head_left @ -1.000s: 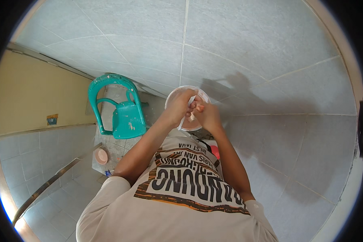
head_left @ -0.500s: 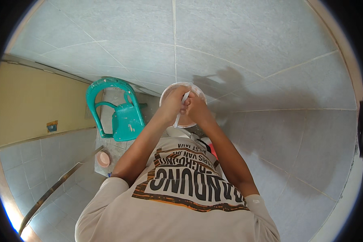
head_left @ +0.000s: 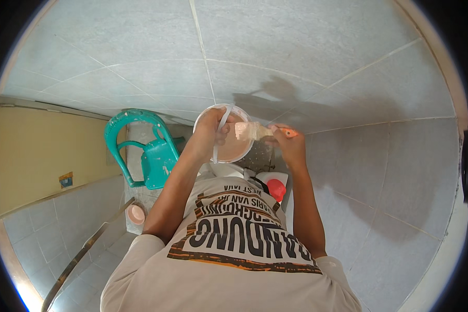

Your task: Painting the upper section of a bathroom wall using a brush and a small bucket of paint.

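A white bucket (head_left: 236, 159) with peach-coloured paint inside hangs in front of my chest. My left hand (head_left: 208, 131) is closed around its pale strap-like handle (head_left: 216, 152), over the left side of the opening. In my right hand (head_left: 288, 146) is a paintbrush (head_left: 252, 131), gripped by its orange handle. The brush lies roughly level, bristles pointing left across the bucket's right rim. Thick pale peach paint coats the bristles. Whether they touch the rim I cannot tell.
A green plastic chair (head_left: 160, 157) with paint spots stands to the left. Below it are a small pink tub (head_left: 136, 213) and a long pole (head_left: 86, 248). A red round object (head_left: 276, 190) sits by my right forearm. Grey tiled wall (head_left: 275, 47) rises ahead.
My right hand has moved right, away from my left hand, and the paintbrush now shows in it. My left hand still holds the bucket's handle. The whole view has shifted slightly.
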Demonstrator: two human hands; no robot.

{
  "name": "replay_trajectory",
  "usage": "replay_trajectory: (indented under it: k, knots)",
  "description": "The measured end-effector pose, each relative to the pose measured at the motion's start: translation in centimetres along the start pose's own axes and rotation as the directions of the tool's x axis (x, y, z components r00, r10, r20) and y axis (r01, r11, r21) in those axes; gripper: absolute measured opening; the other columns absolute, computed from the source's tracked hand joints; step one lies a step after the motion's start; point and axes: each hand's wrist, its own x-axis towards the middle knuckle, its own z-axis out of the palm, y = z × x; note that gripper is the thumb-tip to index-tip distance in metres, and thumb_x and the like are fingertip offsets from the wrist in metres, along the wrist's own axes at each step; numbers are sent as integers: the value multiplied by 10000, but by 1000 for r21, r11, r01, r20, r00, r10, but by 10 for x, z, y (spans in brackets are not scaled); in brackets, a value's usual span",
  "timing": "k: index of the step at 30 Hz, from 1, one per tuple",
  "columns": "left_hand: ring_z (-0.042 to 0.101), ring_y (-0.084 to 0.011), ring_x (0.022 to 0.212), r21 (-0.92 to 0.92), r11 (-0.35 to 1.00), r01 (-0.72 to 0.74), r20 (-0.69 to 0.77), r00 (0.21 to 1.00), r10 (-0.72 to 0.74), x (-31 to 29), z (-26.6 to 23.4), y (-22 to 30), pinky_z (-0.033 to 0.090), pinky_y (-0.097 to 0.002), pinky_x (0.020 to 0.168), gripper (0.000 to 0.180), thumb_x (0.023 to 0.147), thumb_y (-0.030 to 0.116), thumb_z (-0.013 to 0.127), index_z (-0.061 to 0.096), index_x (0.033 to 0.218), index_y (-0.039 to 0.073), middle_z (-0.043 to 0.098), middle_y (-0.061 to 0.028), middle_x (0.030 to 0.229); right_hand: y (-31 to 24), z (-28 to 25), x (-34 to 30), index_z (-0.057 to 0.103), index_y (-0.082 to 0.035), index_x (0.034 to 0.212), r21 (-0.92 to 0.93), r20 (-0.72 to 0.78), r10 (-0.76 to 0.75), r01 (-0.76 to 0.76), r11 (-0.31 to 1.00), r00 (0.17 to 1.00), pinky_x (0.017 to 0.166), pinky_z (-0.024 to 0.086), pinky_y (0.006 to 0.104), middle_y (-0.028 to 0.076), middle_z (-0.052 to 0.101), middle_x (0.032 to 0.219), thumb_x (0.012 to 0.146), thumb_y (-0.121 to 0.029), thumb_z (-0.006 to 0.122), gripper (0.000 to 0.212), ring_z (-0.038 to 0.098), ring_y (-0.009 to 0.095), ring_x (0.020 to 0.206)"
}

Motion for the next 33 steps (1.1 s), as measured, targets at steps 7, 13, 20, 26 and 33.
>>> replay_trajectory:
  k: [7, 13, 20, 26, 33]
  knots:
    - [284, -47, 530, -20, 998, -59, -7, 998, 59, 6, -7, 1, 245, -214, 500, 372, 905, 402, 405, 553, 930, 62, 405, 52, 649, 66, -23, -5, 591, 39, 1043, 512, 11, 144, -130, 849, 989, 754, 594, 368, 148, 657, 946, 923, -172, 591, 243, 691, 261, 823]
    - [321, -67, 482, -74, 978, -195, -49, 980, 192, 24, -28, -20, 266, -241, 449, 334, 927, 373, 405, 544, 802, 95, 411, 44, 591, 67, -30, -2, 596, 12, 1060, 786, -124, 9, 93, 612, 992, 767, 594, 403, 152, 656, 992, 916, -184, 619, 245, 683, 270, 854]
    - [352, -119, 414, -56, 996, -69, -29, 997, 67, 33, -50, -38, 261, -283, 390, 354, 883, 403, 415, 561, 742, 113, 433, 19, 532, -189, -56, -2, 564, 64, 1084, 537, -321, -744, 760, 367, 586, 858, 577, 456, 172, 636, 1047, 934, -93, 564, 217, 657, 300, 957]
    - [332, -108, 444, -156, 987, 28, -187, 981, -57, 69, -96, -76, 315, -285, 400, 384, 912, 510, 485, 530, 802, 146, 473, 0, 677, -447, -56, -65, 626, 90, 1047, -372, -234, -919, 902, -218, -318, 852, 571, 361, 163, 654, 1005, 917, -73, 607, 209, 653, 211, 912]
    - [340, -112, 470, -210, 974, -90, -177, 983, 53, 144, -154, -90, 326, -286, 424, 372, 909, 505, 498, 537, 844, 141, 473, -2, 697, -676, -19, -103, 605, 145, 1006, -59, -338, -805, 865, -498, -487, 817, 597, 317, 166, 647, 956, 858, -85, 667, 280, 681, 225, 838]
